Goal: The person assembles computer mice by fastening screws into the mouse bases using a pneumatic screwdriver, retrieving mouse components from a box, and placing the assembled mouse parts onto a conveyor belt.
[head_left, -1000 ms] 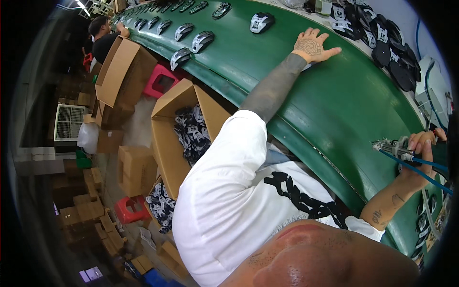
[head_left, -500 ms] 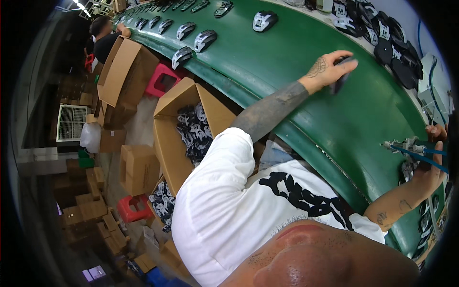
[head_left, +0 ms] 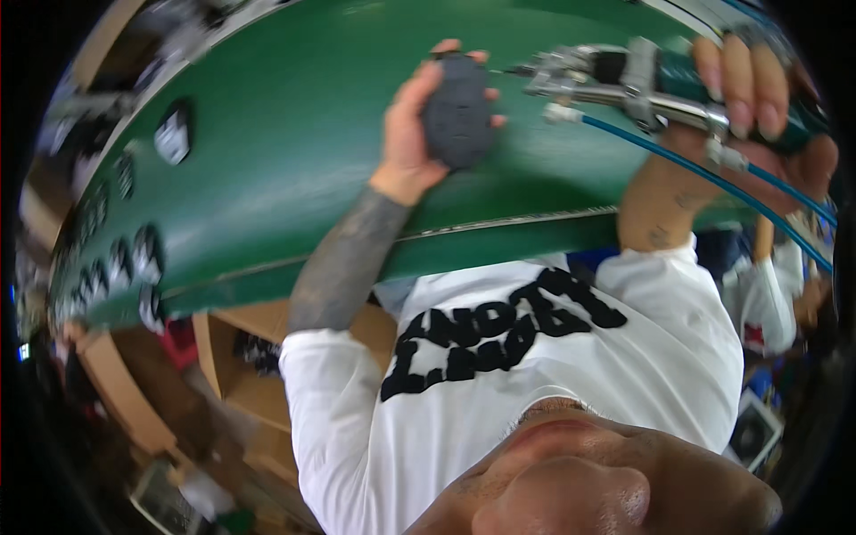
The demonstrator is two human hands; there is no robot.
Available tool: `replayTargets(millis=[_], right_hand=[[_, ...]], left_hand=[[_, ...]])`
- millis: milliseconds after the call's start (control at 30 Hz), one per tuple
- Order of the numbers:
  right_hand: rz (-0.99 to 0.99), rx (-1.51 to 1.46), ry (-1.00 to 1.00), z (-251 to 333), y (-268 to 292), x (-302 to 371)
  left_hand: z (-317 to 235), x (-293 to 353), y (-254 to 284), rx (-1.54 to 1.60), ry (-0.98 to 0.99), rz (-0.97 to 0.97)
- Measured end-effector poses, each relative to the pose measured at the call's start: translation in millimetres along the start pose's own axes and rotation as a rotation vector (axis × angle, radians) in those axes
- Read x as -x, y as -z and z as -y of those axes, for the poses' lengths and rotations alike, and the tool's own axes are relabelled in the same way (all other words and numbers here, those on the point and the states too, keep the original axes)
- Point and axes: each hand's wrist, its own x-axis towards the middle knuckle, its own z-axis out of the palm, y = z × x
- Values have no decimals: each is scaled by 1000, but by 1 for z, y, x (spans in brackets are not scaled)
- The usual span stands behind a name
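My left hand (head_left: 412,134) holds a dark grey oval shoe sole (head_left: 457,111) upright over the green conveyor belt (head_left: 294,152), fingers wrapped round its edges. My right hand (head_left: 758,98) grips a metal spray gun (head_left: 615,80) with a blue hose (head_left: 713,183) trailing to the right. The gun's nozzle points left at the sole, a short gap from it.
More dark soles (head_left: 172,135) lie on the belt to the left, blurred. Open cardboard boxes (head_left: 241,374) stand below the belt's near edge. Another person's white sleeve (head_left: 767,303) shows at the right.
My left hand picked the sole off the belt and brought it close. My right hand swung the spray gun up and left toward it. The view tilted down.
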Motion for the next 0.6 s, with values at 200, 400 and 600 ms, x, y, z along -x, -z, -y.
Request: replayTargets(millis=[200,400,600], right_hand=[[23,42,-82,-1,-12,7],[24,46,-114,-1,4,2],[27,51,-128,-22,-21,10]], left_hand=[[9,0,6,22,45,53],[11,0,3,-7,31,66],[11,4,-1,54,31,57]])
